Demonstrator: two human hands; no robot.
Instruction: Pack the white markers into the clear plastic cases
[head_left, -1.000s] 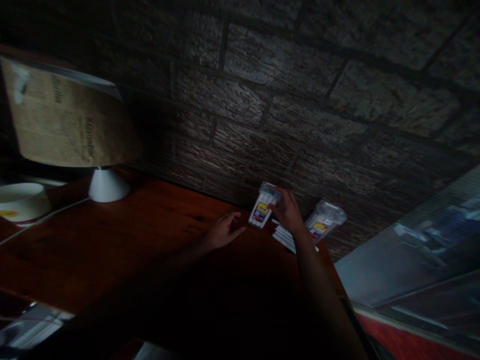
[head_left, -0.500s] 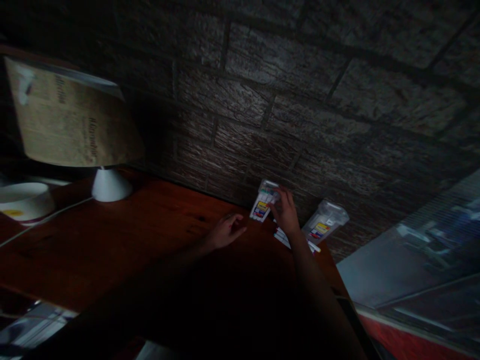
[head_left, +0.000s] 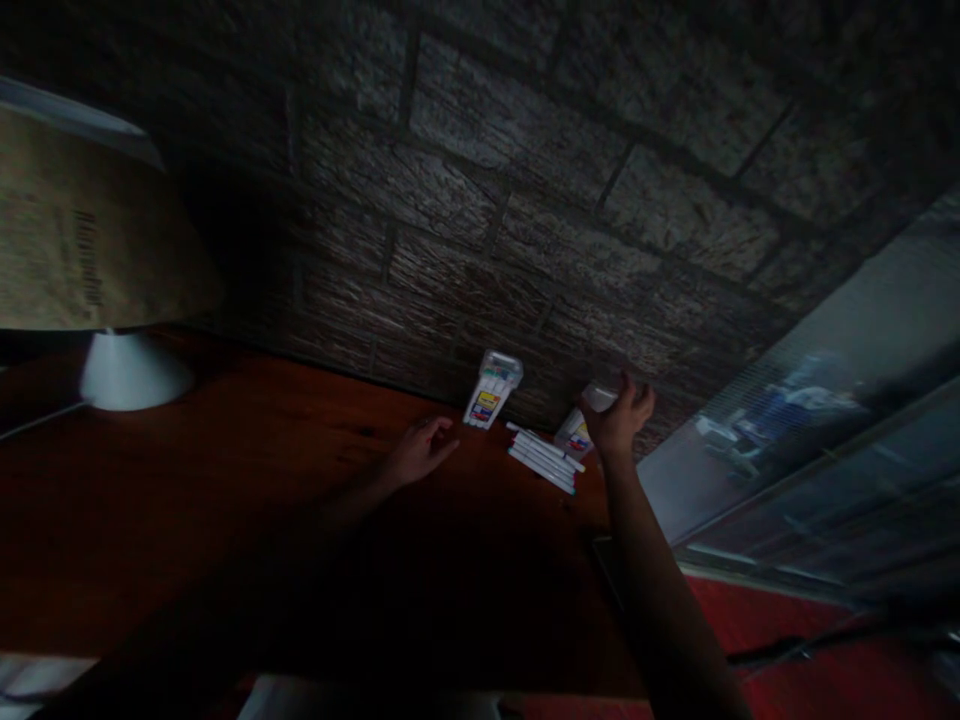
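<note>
On the dark red-brown wooden table [head_left: 225, 500] a clear marker pack [head_left: 490, 391] leans against the brick wall, and nothing touches it. To its right lie several loose white markers [head_left: 544, 456] side by side. My right hand [head_left: 619, 418] is curled around the top of a second clear marker pack [head_left: 583, 424] that leans on the wall at the table's right end. My left hand [head_left: 418, 451] rests on the table left of the first pack, fingers loosely bent and holding nothing.
A lamp with a white base [head_left: 129, 372] and a tan printed shade [head_left: 82, 250] stands at the far left. The brick wall [head_left: 525, 180] runs behind the table. A window [head_left: 810, 450] lies to the right, and a red surface [head_left: 787, 650] below it.
My right hand let go of the left marker pack, which now leans on the wall, and moved right onto the second pack. The view swung to the right.
</note>
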